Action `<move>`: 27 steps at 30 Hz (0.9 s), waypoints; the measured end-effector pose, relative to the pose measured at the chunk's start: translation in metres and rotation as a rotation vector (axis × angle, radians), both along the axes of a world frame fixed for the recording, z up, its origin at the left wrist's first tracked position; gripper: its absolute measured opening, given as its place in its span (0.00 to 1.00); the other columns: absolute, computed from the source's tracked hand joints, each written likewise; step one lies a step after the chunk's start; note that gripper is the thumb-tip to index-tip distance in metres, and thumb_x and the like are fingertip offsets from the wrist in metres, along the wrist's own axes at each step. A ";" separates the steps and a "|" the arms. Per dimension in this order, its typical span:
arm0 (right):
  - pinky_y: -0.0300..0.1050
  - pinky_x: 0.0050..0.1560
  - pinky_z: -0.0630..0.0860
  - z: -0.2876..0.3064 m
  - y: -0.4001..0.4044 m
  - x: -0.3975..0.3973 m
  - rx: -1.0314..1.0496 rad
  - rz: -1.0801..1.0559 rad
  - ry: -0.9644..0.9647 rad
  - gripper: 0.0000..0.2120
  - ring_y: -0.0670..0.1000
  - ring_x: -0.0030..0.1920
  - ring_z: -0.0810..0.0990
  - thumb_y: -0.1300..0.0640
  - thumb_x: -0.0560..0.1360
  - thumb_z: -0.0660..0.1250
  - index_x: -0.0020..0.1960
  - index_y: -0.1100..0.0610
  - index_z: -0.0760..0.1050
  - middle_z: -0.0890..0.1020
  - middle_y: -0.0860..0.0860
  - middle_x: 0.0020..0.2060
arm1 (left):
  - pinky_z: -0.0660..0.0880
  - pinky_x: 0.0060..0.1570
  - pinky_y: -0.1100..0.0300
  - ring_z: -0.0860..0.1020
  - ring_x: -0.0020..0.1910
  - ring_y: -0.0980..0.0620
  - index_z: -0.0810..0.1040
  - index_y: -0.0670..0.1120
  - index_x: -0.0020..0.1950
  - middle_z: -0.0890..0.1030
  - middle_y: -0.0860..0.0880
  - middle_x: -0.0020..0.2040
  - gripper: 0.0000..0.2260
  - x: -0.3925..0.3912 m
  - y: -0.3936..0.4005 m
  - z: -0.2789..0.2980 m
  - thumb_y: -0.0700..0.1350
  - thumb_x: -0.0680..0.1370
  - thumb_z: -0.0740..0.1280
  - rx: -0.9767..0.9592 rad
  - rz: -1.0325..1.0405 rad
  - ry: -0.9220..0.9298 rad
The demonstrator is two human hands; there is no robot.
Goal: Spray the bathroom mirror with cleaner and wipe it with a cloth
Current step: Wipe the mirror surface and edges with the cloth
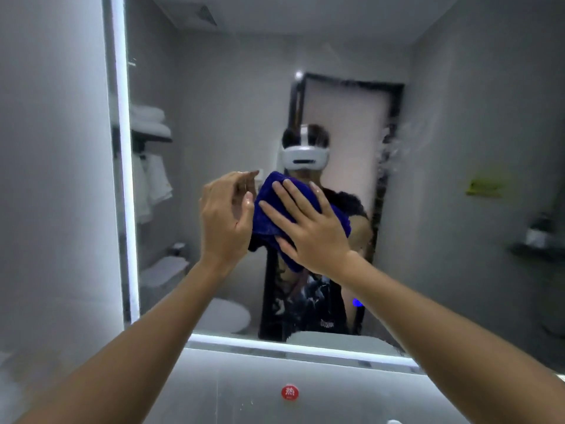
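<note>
The bathroom mirror [232,96] fills the wall ahead, edged by a lit strip on its left and bottom. A dark blue cloth [269,206] is bunched against the glass at the middle. My right hand [305,228] lies flat on the cloth with fingers spread, pressing it to the mirror. My left hand [224,215] is just left of the cloth, fingers curled and apart, touching or nearly touching its edge; I cannot tell which. Spray droplets and smears [394,148] show on the glass to the upper right. No spray bottle is in view.
A round red sticker [289,392] sits on the wall panel below the mirror. The grey side wall [52,179] stands close on the left. The reflection shows a person with a headset, a door, towel shelves, a toilet and a yellow sign.
</note>
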State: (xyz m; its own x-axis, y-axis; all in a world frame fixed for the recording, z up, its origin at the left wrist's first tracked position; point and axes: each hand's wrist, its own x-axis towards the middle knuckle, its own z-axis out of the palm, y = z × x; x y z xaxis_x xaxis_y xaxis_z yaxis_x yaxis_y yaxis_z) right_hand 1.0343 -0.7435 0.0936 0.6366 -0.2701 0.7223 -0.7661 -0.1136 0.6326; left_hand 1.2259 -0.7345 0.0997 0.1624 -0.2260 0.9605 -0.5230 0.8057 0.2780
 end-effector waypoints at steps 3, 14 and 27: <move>0.62 0.78 0.51 -0.050 0.003 -0.011 0.073 0.029 0.076 0.29 0.55 0.80 0.53 0.43 0.81 0.56 0.80 0.50 0.58 0.56 0.55 0.80 | 0.67 0.60 0.67 0.73 0.58 0.53 0.77 0.43 0.62 0.79 0.49 0.58 0.13 -0.012 0.003 -0.040 0.42 0.79 0.61 0.097 -0.010 0.034; 0.57 0.80 0.45 -0.097 0.002 -0.049 0.206 0.070 0.408 0.24 0.54 0.80 0.54 0.55 0.83 0.56 0.79 0.53 0.61 0.60 0.53 0.79 | 0.72 0.59 0.51 0.75 0.57 0.48 0.78 0.43 0.60 0.81 0.46 0.56 0.12 -0.037 0.016 -0.071 0.43 0.78 0.61 0.088 0.038 -0.091; 0.62 0.77 0.53 0.122 0.026 -0.103 -0.108 -0.106 -0.044 0.29 0.55 0.80 0.52 0.39 0.83 0.51 0.81 0.48 0.54 0.55 0.54 0.80 | 0.69 0.58 0.55 0.73 0.56 0.48 0.78 0.44 0.59 0.78 0.50 0.55 0.12 -0.086 0.023 0.038 0.42 0.77 0.63 -0.024 0.018 -0.130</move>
State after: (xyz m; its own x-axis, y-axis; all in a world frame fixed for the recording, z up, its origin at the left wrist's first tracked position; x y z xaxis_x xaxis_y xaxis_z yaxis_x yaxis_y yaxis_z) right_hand 0.9311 -0.7174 0.2159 0.5756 -0.2530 0.7776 -0.7975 0.0365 0.6022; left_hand 1.1399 -0.7116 0.1381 0.0399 -0.2004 0.9789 -0.5679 0.8016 0.1872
